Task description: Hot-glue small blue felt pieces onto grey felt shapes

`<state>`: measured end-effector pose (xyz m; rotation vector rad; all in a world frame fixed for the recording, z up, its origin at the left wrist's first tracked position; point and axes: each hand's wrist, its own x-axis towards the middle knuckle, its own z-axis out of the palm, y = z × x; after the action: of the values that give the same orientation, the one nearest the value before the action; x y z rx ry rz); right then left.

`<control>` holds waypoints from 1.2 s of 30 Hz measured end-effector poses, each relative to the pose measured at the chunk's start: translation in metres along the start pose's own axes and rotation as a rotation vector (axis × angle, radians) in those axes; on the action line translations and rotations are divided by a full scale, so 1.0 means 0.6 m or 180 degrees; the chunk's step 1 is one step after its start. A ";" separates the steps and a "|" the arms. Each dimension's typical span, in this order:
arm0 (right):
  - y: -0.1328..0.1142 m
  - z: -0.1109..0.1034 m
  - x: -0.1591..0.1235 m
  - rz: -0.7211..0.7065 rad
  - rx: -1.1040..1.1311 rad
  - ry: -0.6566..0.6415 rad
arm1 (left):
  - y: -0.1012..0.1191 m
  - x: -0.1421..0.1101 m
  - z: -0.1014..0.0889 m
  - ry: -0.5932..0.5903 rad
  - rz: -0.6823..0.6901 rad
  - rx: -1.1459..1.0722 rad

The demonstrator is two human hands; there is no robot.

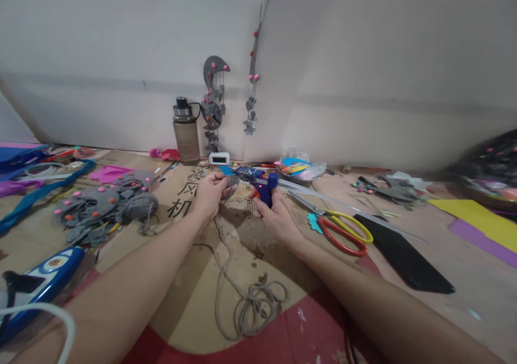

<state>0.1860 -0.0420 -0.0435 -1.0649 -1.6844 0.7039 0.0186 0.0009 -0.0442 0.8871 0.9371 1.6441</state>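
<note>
My right hand (276,214) is wrapped round the handle of a blue glue gun (260,183), whose nozzle points left. Fingers of my left hand (210,193) pinch a small grey felt piece (231,181) right at the gun's tip. A grey cord (238,294) runs from under my left hand toward me and coils on the cardboard (189,299) between my forearms.
Scissors with red and yellow handles (341,229) and a black flat object (404,253) lie right of my hands. Grey felt shapes with pink dots (105,205) lie at the left. At the back stand a bottle (186,132), a small clock (218,158) and hanging felt ornaments (212,105). Yellow and purple sheets (480,221) lie far right.
</note>
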 end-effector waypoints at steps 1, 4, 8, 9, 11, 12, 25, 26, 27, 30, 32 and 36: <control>0.000 -0.001 0.000 -0.0078 -0.0123 -0.0007 | 0.000 -0.002 0.002 -0.0002 0.0010 0.0011; -0.006 -0.005 -0.002 -0.0195 -0.0292 -0.0103 | 0.000 -0.009 0.004 0.0041 0.0049 0.0038; -0.011 -0.005 -0.004 -0.0179 -0.0188 -0.0248 | 0.002 -0.013 0.004 0.0107 0.0089 0.0007; -0.011 -0.005 -0.004 -0.0151 -0.0175 -0.0242 | 0.002 -0.014 0.004 0.0107 0.0080 0.0007; -0.011 -0.004 -0.005 -0.0080 -0.0196 -0.0233 | 0.004 -0.015 0.006 0.0101 0.0062 0.0026; -0.010 -0.003 -0.006 -0.0055 -0.0211 -0.0244 | 0.005 -0.016 0.007 0.0104 0.0058 0.0036; -0.006 0.000 -0.007 -0.0168 -0.0411 -0.0188 | -0.002 -0.013 0.006 0.0116 0.0061 0.0028; -0.005 0.000 -0.007 -0.0186 -0.0439 -0.0183 | -0.003 -0.013 0.006 0.0104 0.0080 0.0027; -0.005 0.000 -0.007 -0.0204 -0.0465 -0.0182 | -0.003 -0.013 0.005 0.0091 0.0101 0.0029; -0.004 0.000 -0.007 -0.0246 -0.0493 -0.0185 | -0.003 -0.013 0.005 0.0081 0.0155 0.0048; -0.004 -0.001 -0.007 -0.0260 -0.0490 -0.0172 | -0.003 -0.014 0.005 0.0094 0.0173 0.0037; -0.008 -0.002 -0.008 -0.0231 -0.0465 -0.0142 | -0.004 -0.012 0.005 0.0116 0.0207 0.0018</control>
<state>0.1860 -0.0484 -0.0408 -1.0901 -1.8259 0.5687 0.0237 -0.0053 -0.0457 0.9024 0.9469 1.7188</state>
